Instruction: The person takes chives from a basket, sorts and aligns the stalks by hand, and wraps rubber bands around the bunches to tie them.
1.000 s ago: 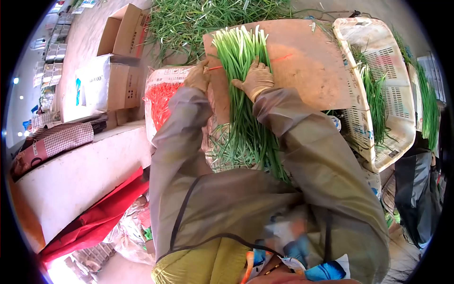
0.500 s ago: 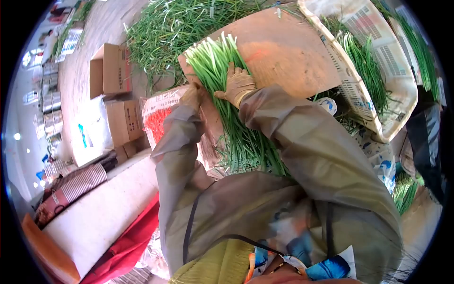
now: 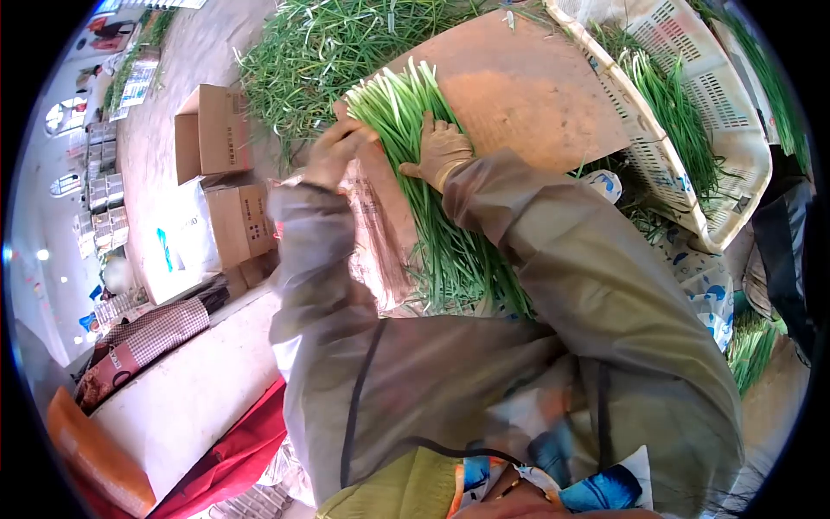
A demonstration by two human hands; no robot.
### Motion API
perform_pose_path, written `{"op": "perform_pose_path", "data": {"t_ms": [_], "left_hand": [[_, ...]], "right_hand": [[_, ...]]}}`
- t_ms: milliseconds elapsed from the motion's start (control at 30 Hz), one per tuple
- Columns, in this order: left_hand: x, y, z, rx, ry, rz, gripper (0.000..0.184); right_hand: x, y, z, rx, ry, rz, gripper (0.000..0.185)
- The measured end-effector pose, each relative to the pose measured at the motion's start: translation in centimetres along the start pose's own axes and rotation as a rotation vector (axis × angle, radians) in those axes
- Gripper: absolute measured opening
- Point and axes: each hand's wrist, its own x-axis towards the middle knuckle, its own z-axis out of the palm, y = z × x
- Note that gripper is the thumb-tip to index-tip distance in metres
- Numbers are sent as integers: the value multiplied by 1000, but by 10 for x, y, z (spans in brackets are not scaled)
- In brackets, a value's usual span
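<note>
A thick bunch of garlic chives [image 3: 432,229] lies on a brown board, its pale cut ends at the far side and its green leaves trailing toward my body. My right hand [image 3: 443,154], in a tan glove, rests flat on top of the bunch with thumb and fingers spread. Beside the bunch's left edge is my left hand [image 3: 337,154], its fingers pointing toward the pale ends. Motion blurs those fingers, so I cannot make out whether they grip any stalks.
The board [image 3: 527,95] extends to the right, beside a white plastic crate [image 3: 635,130] holding more chives. A loose heap of green leaves [image 3: 328,60] lies beyond. Cardboard boxes [image 3: 233,221] stand left, near a white ledge [image 3: 186,372] and a woven sack [image 3: 380,259].
My left hand has risen from low at the board's left edge toward the bunch's pale ends. The right hand keeps its place on the chives. The view has shifted slightly.
</note>
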Motion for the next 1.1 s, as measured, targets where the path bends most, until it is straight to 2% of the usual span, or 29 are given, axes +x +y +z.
{"op": "perform_pose_path", "data": {"t_ms": [67,167,200,300,400,433,500,533,600,633,667,700,733,800,833,867,933,1000,1033,1100], "left_hand": [[19,3,34,-166,24,-85,20],[43,-30,59,-274,28,-99,11],[44,-36,58,-307,-7,-29,17],[27,-23,55,-368,115,-21,38],[23,-26,52,-320,166,-44,18],[24,-26,56,-321,166,-47,18],[29,-22,74,468,387,373,10],[34,-17,79,967,390,447,13],[47,-15,97,1399,212,317,13],[55,-18,98,1394,209,316,13],[66,-30,98,1261,157,495,15],[72,-43,98,1121,106,668,17],[72,-50,96,1117,109,669,17],[72,-62,92,869,140,544,17],[69,-62,94,841,203,571,13],[69,-62,97,829,211,565,13],[66,-54,101,856,218,541,11],[68,-53,102,873,248,583,8],[67,-53,103,841,259,590,8],[67,-50,103,817,267,603,7]], "right_hand": [[1,2,0,37,-6,16,109],[1,3,-2,64,-20,23,108],[1,4,-3,75,-31,21,107],[0,3,-5,48,-50,10,109],[0,3,-4,17,-56,-2,111],[0,4,-4,34,-40,-10,107],[2,5,3,53,-26,-16,104],[4,4,9,19,17,-23,102],[16,7,32,-19,62,-24,100],[22,7,43,5,83,-11,86],[25,7,49,29,105,1,71],[25,6,44,55,72,0,66],[17,5,32,50,72,1,66],[-5,9,10,-42,-82,-131,67],[-13,17,4,12,-48,-180,58],[-10,30,-7,-1,-56,-184,58],[11,59,-35,395,-350,-343,45],[27,77,-63,230,-204,-75,29],[39,87,-64,159,-121,-51,29],[63,95,-47,51,-6,-146,27]]}}
